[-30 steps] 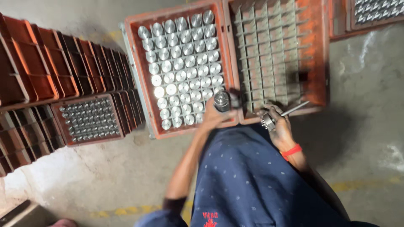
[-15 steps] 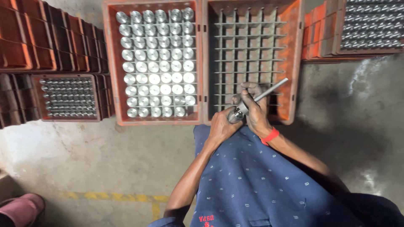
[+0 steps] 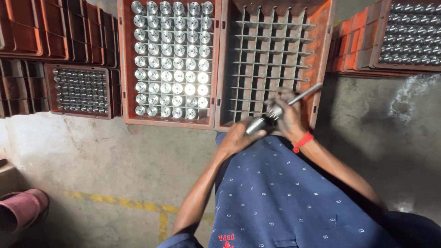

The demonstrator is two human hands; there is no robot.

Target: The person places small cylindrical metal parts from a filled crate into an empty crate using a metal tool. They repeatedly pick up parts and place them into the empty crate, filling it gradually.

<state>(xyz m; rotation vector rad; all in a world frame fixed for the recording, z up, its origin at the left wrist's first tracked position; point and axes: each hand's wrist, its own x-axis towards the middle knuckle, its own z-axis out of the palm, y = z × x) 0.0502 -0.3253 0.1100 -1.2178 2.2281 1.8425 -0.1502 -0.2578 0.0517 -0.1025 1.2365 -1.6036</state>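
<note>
Bare grey concrete floor (image 3: 92,160) with a worn yellow painted line (image 3: 128,202); stacked orange crates (image 3: 50,32) along the far edge

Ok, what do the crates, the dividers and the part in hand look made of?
Crates: probably moulded plastic, dull orange, scuffed and grimy.
Dividers: thin grey slotted strips, matt; plastic or board, unclear.
Part, held in the left hand: metal, by its bright glint.
Rod in the right hand: shiny metal.

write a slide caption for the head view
Left hand holds a metal cylinder; right hand works a thin metal rod over orange crates.
</note>
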